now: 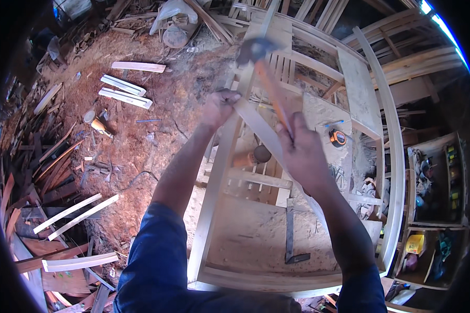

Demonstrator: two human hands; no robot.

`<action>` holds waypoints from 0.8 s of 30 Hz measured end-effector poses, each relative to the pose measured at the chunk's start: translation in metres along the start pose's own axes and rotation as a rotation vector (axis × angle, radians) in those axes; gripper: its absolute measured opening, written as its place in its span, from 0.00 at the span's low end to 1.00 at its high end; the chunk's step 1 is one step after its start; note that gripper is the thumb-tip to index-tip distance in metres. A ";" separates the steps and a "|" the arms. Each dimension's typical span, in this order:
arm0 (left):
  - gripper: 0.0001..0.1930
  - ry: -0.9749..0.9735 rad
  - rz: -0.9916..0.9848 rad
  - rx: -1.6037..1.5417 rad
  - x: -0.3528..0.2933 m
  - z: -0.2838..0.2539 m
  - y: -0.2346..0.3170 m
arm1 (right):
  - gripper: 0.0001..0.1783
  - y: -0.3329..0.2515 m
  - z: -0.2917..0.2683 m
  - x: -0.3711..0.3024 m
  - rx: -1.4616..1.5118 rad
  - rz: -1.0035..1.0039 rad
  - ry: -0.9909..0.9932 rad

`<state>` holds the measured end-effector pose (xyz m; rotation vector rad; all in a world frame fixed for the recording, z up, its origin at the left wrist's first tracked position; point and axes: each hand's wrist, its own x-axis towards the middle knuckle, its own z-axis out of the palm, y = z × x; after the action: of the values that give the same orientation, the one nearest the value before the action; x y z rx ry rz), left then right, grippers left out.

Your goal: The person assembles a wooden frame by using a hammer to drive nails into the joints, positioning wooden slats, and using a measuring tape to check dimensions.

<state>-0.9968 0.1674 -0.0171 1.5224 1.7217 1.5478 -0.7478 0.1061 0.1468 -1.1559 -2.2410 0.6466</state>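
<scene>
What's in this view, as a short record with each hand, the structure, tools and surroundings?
Left grip: at the upper end of a pale wooden strip
Right grip: closed around the handle of a hammer, head blurred
Structure: wooden frame, strip slanting over it
Tools within frame: dark L-shaped square; orange-and-black tape measure
Left side: pale wood pieces on reddish ground
Right side: compartmented wooden box

A bluish-white glare strip (449,36) burns at the upper right; the left edge sinks into shadow. Motion blurs the hammer head (256,50), and fisheye distortion bows the long beam (392,130) at right.
</scene>
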 end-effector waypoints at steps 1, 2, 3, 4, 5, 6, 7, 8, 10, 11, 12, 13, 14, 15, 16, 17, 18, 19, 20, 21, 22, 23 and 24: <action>0.08 -0.012 -0.021 -0.005 0.003 0.006 0.003 | 0.15 0.013 0.003 0.002 -0.015 0.006 0.010; 0.08 -0.013 -0.018 -0.006 0.004 0.007 -0.003 | 0.15 0.022 0.007 0.007 -0.085 0.046 -0.090; 0.08 -0.017 0.040 0.018 0.003 0.008 -0.009 | 0.16 0.029 0.008 0.009 -0.158 0.088 -0.187; 0.07 -0.015 0.102 0.044 0.008 0.007 -0.014 | 0.16 0.020 0.002 0.012 -0.162 0.082 -0.179; 0.07 -0.011 0.093 0.049 0.008 0.006 -0.020 | 0.16 0.005 -0.005 0.012 -0.140 0.065 -0.137; 0.07 0.005 0.092 -0.001 0.009 0.004 -0.025 | 0.15 -0.012 -0.013 0.013 -0.118 0.049 -0.093; 0.07 0.017 0.083 -0.050 0.005 0.004 -0.032 | 0.15 -0.032 -0.020 0.012 -0.112 0.052 -0.108; 0.07 0.018 0.069 -0.045 -0.001 0.001 -0.035 | 0.15 -0.056 -0.026 0.013 0.042 0.100 -0.076; 0.05 0.041 0.069 0.023 -0.005 -0.010 -0.030 | 0.14 -0.067 -0.020 0.013 0.197 0.144 -0.042; 0.05 0.029 0.063 -0.016 -0.001 -0.004 -0.024 | 0.13 -0.058 -0.013 0.012 0.217 0.161 -0.022; 0.05 0.025 0.076 -0.026 0.001 0.000 -0.019 | 0.13 -0.043 -0.004 0.010 0.239 0.176 -0.002; 0.05 -0.001 0.061 -0.006 0.002 0.007 -0.011 | 0.11 -0.006 0.010 0.007 0.053 0.020 0.018; 0.06 -0.019 0.038 0.025 0.001 0.007 -0.007 | 0.11 0.009 0.012 0.003 0.049 0.021 0.027; 0.06 0.005 0.172 0.058 0.005 0.004 -0.022 | 0.11 0.015 0.011 0.001 -0.105 0.030 -0.066; 0.06 0.004 0.195 0.056 0.013 0.002 -0.013 | 0.10 0.021 0.002 0.000 -0.265 0.046 -0.150; 0.06 -0.001 0.158 0.043 0.005 0.003 -0.006 | 0.10 0.023 -0.010 -0.013 -0.267 0.057 -0.149; 0.06 -0.012 0.123 0.027 0.000 0.007 0.001 | 0.10 0.021 -0.029 -0.035 -0.211 0.134 -0.116; 0.09 0.019 0.086 0.041 0.002 0.006 0.001 | 0.09 0.019 -0.045 -0.056 -0.145 0.201 -0.078; 0.09 0.030 0.126 0.127 0.005 0.007 -0.001 | 0.09 0.021 -0.062 -0.081 -0.152 0.221 -0.066; 0.10 0.031 0.157 0.211 0.005 0.008 -0.007 | 0.10 0.025 -0.078 -0.113 -0.059 0.273 -0.034; 0.10 0.039 0.292 0.350 0.008 -0.003 -0.018 | 0.11 0.025 -0.089 -0.142 0.042 0.328 -0.006; 0.11 0.031 0.424 0.472 0.006 -0.007 -0.032 | 0.11 0.013 -0.106 -0.170 0.111 0.446 -0.005; 0.11 0.016 0.375 0.410 0.003 -0.011 -0.037 | 0.11 0.003 -0.123 -0.200 0.181 0.567 0.005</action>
<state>-1.0242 0.1720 -0.0448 2.1429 1.9324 1.4255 -0.5682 -0.0388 0.1896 -1.7025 -1.7955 1.0358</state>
